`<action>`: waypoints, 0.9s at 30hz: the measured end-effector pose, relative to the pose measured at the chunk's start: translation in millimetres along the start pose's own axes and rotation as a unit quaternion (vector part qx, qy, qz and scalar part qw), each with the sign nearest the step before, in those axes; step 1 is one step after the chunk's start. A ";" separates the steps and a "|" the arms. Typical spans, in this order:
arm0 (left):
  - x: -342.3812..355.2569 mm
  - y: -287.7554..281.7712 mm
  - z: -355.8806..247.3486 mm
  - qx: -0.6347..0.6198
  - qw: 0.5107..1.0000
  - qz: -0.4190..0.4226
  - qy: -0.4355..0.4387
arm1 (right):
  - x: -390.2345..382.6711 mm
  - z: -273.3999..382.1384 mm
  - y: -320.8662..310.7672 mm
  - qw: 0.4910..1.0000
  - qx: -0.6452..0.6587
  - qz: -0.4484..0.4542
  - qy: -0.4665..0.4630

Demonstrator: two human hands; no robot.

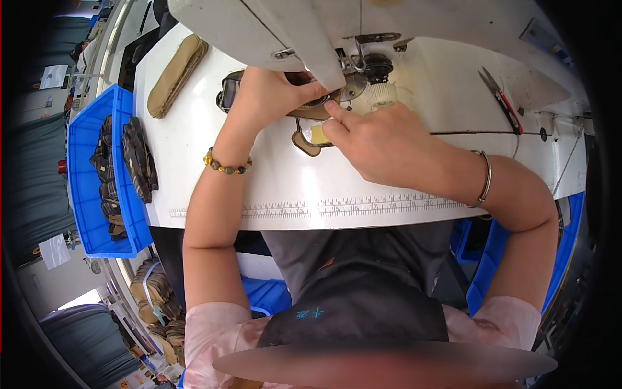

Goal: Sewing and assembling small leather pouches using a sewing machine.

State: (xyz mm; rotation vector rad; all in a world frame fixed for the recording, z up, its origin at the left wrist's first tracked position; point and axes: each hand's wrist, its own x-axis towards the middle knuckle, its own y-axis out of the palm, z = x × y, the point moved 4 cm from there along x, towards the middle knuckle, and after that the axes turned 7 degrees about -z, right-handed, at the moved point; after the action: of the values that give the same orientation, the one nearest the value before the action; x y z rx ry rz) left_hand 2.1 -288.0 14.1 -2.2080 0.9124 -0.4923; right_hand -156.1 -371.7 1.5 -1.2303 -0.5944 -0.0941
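Observation:
Under the white sewing machine head (253,32), my left hand (265,100) grips a dark-and-tan piece (314,111), its thumb near the presser area and its other fingers mostly hidden. My right hand (372,139) is at the same piece from the right, index fingertip on its edge by the left thumb, other fingers curled. Just below lie a small tan shape (306,144) and a yellow block (319,135), partly covered by my right hand. A plaid item (228,91) shows behind my left hand. The needle point is too small to make out.
A tan stack (175,76) lies at the upper left, red-handled snips (502,104) at the right. Plaid pieces (139,159) sit beside a blue bin (78,181) on the left. A ruler strip (311,207) runs along the front edge; more blue bins (564,240) stand below right.

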 end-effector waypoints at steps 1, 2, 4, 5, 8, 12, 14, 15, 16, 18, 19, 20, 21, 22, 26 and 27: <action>-1.2 0.9 -0.8 0.023 1.000 -0.001 0.001 | 0.1 0.2 0.6 1.000 0.000 0.000 0.000; -2.3 1.7 -1.8 0.046 0.999 -0.003 0.001 | 0.3 0.6 0.2 1.000 0.004 -0.014 -0.005; -3.0 1.5 -8.7 0.065 0.998 -0.008 -0.005 | 0.4 0.9 -0.6 1.000 0.008 -0.027 -0.010; -3.2 1.1 -9.9 0.084 0.996 -0.013 -0.011 | 0.7 0.3 -0.9 1.000 0.010 -0.016 -0.008; -3.2 2.8 -4.6 0.062 0.998 -0.014 -0.022 | 0.0 0.2 0.8 1.000 0.008 -0.014 -0.008; -3.1 2.1 -7.5 0.041 0.998 -0.006 -0.045 | -1.8 -0.8 2.1 1.000 0.002 -0.011 -0.006; -3.8 2.3 -7.1 0.048 0.997 -0.006 -0.052 | -1.8 -0.4 1.7 1.000 -0.004 -0.010 -0.008; -4.0 1.9 -8.2 0.049 0.997 -0.007 -0.053 | -1.7 -0.4 1.2 1.000 -0.010 -0.010 -0.009; -3.9 1.7 -9.6 0.053 0.997 -0.004 -0.059 | -1.5 -0.3 0.4 1.000 -0.010 -0.010 -0.008; -4.2 2.8 -9.6 0.058 0.996 0.000 -0.064 | -1.0 -0.1 -0.6 1.000 -0.013 -0.008 -0.008; -4.4 3.1 -8.6 0.053 0.996 -0.007 -0.066 | -1.1 -0.3 -0.3 1.000 -0.013 -0.008 -0.007; -4.5 3.4 -7.7 0.049 0.996 -0.013 -0.067 | -1.2 -0.4 -0.2 1.000 -0.010 -0.014 -0.009; -4.4 4.1 -7.3 0.049 0.996 -0.012 -0.067 | -1.5 -0.4 -0.1 1.000 -0.006 -0.019 -0.012; -4.0 4.0 -7.3 0.049 0.997 -0.013 -0.063 | -1.5 -0.5 0.3 1.000 -0.007 -0.020 -0.012; -2.5 4.5 -4.1 0.060 0.997 -0.019 -0.042 | -0.8 -1.3 -0.2 0.999 -0.021 -0.030 -0.011; -3.1 4.4 -2.0 0.061 0.997 -0.020 -0.042 | -0.3 -1.5 -0.4 0.999 -0.020 -0.031 -0.011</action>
State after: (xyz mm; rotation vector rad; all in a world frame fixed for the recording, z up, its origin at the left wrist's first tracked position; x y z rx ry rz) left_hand -3.2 -289.0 12.1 -2.1236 0.7754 -0.4568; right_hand -156.0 -373.2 1.4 -1.2526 -0.6525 -0.1465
